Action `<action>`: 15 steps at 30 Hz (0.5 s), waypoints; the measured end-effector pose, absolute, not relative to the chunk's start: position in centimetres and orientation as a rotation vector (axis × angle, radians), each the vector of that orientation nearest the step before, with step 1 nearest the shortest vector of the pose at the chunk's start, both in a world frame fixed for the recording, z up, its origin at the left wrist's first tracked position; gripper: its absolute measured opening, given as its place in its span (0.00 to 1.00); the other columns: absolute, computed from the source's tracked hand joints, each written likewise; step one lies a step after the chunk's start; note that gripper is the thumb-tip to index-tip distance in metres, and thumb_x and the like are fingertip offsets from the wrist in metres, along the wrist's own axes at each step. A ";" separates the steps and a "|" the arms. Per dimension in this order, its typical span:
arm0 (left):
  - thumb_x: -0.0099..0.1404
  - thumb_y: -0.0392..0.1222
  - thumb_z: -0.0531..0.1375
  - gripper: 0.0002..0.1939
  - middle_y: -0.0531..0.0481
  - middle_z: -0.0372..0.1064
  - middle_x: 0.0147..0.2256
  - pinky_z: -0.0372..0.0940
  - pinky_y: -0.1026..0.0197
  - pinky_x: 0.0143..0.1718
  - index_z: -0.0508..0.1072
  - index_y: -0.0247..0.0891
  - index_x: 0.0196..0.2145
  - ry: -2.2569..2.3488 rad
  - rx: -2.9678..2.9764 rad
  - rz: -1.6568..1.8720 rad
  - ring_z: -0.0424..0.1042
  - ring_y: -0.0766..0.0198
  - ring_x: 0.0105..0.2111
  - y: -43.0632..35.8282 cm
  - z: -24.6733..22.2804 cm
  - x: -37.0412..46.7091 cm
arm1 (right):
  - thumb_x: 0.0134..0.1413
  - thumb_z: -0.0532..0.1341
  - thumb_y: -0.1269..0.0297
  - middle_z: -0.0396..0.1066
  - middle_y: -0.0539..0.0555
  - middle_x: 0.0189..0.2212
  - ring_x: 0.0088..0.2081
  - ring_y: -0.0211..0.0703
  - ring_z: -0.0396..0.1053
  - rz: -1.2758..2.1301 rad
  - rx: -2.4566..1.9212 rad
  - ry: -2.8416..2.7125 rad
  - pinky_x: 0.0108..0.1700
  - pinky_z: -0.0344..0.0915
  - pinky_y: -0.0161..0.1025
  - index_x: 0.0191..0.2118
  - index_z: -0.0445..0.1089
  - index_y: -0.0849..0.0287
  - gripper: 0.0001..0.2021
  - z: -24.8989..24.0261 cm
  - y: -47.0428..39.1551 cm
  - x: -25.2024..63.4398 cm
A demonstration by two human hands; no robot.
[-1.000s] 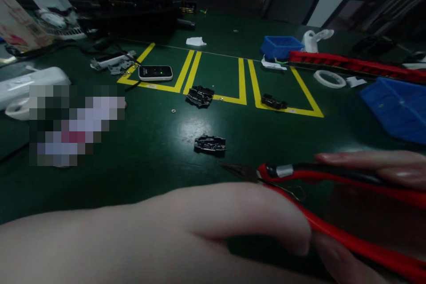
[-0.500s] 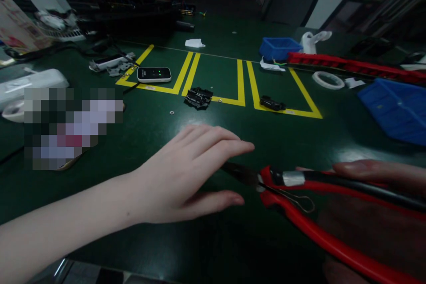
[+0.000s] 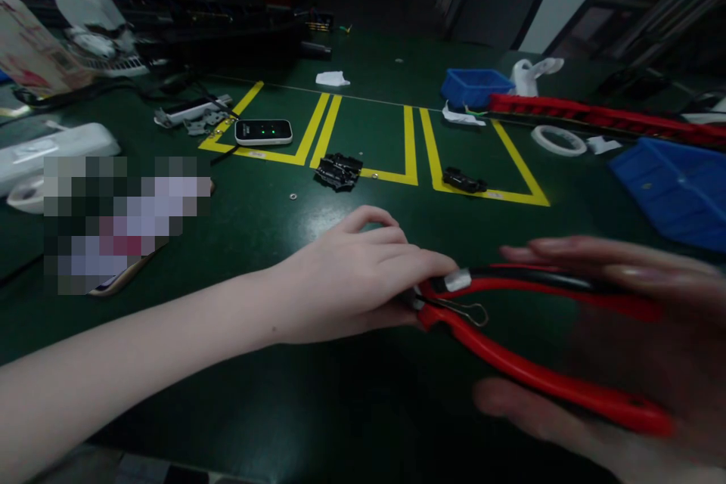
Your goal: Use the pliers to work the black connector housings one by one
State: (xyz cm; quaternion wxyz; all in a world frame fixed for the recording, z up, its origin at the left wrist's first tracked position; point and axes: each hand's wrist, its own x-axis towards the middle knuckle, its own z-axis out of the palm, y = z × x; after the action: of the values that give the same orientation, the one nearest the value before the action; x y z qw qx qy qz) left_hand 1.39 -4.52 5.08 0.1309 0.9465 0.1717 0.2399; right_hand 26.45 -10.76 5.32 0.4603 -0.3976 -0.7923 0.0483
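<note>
Red-and-black pliers (image 3: 510,360) with a thin wire spring between the handles lie across the view in front of me. My left hand (image 3: 355,283) is closed round the head of the pliers, so the jaws are hidden behind its fingers. At the handle ends, my right hand (image 3: 674,340) is spread, with straight fingers along the upper handle and the thumb apart below the lower one. Beyond my left hand, a black plastic part (image 3: 339,172) lies on the green table, and a smaller black part (image 3: 464,180) is to its right.
Yellow tape frames (image 3: 391,177) mark the table. A white-edged device (image 3: 263,131) with green lights and a blurred-out phone (image 3: 136,234) lie left. Blue bins (image 3: 674,189), a tape roll (image 3: 559,141) and a long red strip (image 3: 601,117) are at the right. A small ring (image 3: 293,197) lies mid-table.
My left hand has moved right and closed on the head of the pliers. The pliers have shifted left, and my right hand's fingers have spread away from the handles.
</note>
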 end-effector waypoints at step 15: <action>0.72 0.58 0.56 0.27 0.42 0.68 0.57 0.62 0.45 0.56 0.65 0.37 0.60 1.126 2.523 0.524 0.68 0.51 0.56 -2.5 4.7 -2.9 | 0.60 0.57 0.53 0.73 0.59 0.43 0.39 0.53 0.72 -0.570 -1.198 -2.550 0.32 0.69 0.48 0.52 0.68 0.58 0.19 5.6 -7.8 27.5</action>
State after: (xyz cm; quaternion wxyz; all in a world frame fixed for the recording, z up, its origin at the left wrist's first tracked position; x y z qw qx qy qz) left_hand -2.87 -2.48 4.70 0.1642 0.8850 0.3951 0.1837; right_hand 27.46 -7.79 5.63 0.1330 -0.4130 -0.8793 -0.1965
